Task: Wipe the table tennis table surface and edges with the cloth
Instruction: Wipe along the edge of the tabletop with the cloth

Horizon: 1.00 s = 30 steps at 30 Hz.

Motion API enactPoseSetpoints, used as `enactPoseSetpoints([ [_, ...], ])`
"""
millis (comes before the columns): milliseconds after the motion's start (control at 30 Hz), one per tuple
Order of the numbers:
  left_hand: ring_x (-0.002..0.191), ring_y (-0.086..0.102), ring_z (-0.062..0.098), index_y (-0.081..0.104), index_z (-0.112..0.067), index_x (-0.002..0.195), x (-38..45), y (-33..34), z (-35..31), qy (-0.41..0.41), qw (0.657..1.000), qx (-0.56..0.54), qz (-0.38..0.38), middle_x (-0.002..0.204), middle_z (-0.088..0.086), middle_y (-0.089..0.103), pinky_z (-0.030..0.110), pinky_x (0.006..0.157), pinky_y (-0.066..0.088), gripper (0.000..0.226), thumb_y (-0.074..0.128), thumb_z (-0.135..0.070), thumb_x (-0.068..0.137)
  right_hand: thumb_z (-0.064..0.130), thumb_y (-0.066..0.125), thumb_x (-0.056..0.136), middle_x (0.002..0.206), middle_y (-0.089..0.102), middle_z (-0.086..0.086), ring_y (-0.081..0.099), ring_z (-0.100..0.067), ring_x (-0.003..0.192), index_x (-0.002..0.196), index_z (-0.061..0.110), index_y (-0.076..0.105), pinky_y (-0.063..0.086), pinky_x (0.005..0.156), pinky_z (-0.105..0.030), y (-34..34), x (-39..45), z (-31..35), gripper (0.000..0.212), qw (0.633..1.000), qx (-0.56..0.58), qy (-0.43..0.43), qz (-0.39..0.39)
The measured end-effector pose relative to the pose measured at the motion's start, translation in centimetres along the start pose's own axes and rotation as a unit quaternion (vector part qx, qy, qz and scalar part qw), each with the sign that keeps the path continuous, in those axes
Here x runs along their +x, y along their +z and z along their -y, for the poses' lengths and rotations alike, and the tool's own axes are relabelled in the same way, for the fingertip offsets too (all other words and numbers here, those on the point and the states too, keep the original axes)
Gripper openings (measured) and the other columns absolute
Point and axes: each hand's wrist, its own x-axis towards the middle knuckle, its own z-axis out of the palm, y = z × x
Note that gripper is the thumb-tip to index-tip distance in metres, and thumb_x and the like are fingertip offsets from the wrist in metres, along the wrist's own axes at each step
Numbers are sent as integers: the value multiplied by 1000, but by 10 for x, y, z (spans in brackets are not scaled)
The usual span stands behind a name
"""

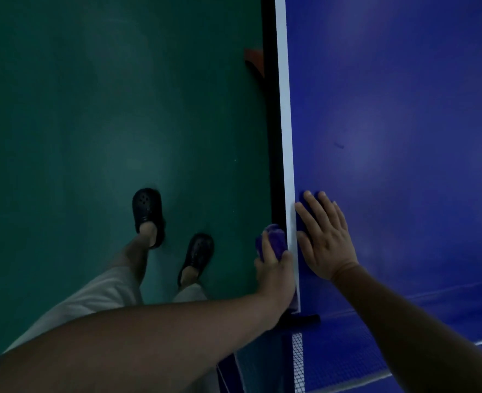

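Observation:
The blue table tennis table (398, 114) fills the right half of the view, with a white line (286, 131) along its left side and a black side edge below it. My left hand (275, 268) is shut on a bunched purple cloth (272, 236) and presses it against that side edge, just outside the white line. My right hand (326, 236) lies flat on the blue surface right beside the line, fingers spread, holding nothing. The two hands are a few centimetres apart, with the white line between them.
The net (298, 361) and its black clamp (305, 319) sit at the bottom, close behind my left wrist. To the left lies a green floor (92, 109), where my feet stand in black clogs (147, 214). An orange-brown table leg part (254, 62) shows under the edge further along.

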Motion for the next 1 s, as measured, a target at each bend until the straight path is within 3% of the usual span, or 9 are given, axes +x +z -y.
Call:
enactPoseSetpoints([
  [133, 139, 36, 29, 15, -42, 158, 28, -7, -60, 60, 998, -8, -9, 154, 14, 24, 35, 117, 30, 63, 45, -29, 103, 37, 36, 101, 161, 30, -11, 23, -34, 150, 151, 15, 34, 24, 119, -54, -8, 5, 0, 55, 1000, 2, -5, 13],
  [333, 138, 37, 32, 15, -39, 159, 79, -17, -132, 121, 992, 17, 4, 152, 16, 26, 41, 118, 28, 63, 44, -27, 104, 28, 46, 102, 155, 40, -16, 31, -36, 147, 141, 3, 51, 28, 119, -54, -21, 83, -5, 46, 998, 33, 5, -55],
  [467, 140, 34, 26, 9, -37, 160, 51, -28, -96, 126, 989, 61, 46, 156, 15, 25, 33, 116, 27, 68, 45, -23, 104, 26, 44, 103, 159, 34, -15, 24, -37, 149, 148, 6, 44, 18, 123, -50, -30, 174, -17, 49, 996, 34, 34, -72],
  [600, 121, 45, 19, 10, -46, 157, 29, -20, -76, 50, 998, 23, 42, 152, 8, 28, 24, 95, 32, 67, 43, -25, 104, 25, 35, 105, 164, 25, -5, 15, -26, 153, 154, 16, 35, 8, 126, -41, -24, 218, -23, 50, 992, 59, 85, -73],
  [667, 124, 44, 21, 13, -45, 157, 45, -13, -98, 41, 999, 13, 31, 154, 5, 26, 29, 102, 34, 64, 42, -25, 104, 25, 33, 106, 164, 25, -3, 15, -22, 154, 155, 18, 34, 8, 126, -39, -22, 216, -27, 49, 991, 61, 90, -82],
  [767, 136, 39, 32, 23, -38, 157, 82, -13, -156, 90, 996, -1, -9, 154, 14, 27, 40, 115, 32, 61, 45, -21, 103, 25, 33, 105, 164, 27, -3, 16, -23, 154, 155, 19, 34, 11, 125, -42, -21, 213, -30, 50, 991, 58, 78, -90],
  [900, 135, 40, 31, 21, -42, 157, 131, -19, -234, 147, 989, 4, -25, 153, 14, 28, 40, 116, 32, 59, 44, -28, 104, 26, 33, 104, 163, 29, -6, 20, -26, 153, 153, 17, 37, 13, 125, -44, -24, 217, -27, 50, 992, 58, 73, -89],
  [1000, 131, 44, 31, 22, -44, 156, 143, -21, -245, 178, 984, 11, -28, 147, 13, 32, 42, 114, 35, 58, 44, -28, 104, 28, 32, 103, 163, 28, -5, 18, -25, 153, 154, 18, 36, 13, 125, -46, -25, 216, -26, 51, 993, 53, 77, -71],
])
